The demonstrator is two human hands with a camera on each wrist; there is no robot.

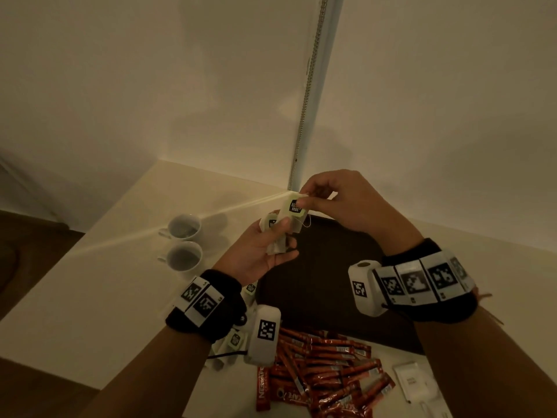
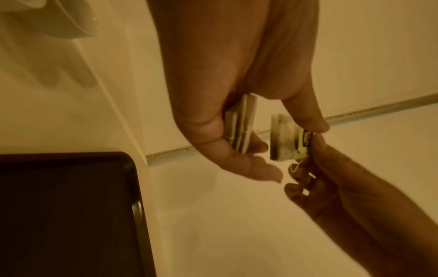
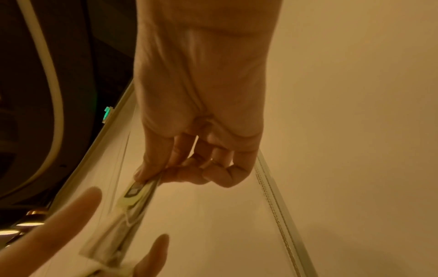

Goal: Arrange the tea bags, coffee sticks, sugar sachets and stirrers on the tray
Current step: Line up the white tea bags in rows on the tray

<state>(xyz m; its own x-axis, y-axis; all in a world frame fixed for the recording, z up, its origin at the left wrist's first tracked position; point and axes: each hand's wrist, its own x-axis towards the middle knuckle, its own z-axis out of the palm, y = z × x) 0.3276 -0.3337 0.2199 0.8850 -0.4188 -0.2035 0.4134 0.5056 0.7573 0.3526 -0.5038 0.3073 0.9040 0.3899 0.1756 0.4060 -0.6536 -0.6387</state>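
Head view: right hand pinching one tea bag, left hand clutching stack w/ thumb; stack risking fanning and slipping off tray.

Hidden, cropped and unreadable parts

Lower left of the head view, the left wrist band and camera cover part of the loose tea bags; the coffee sticks run off the bottom edge; the white sachets at lower right are too dim to read.
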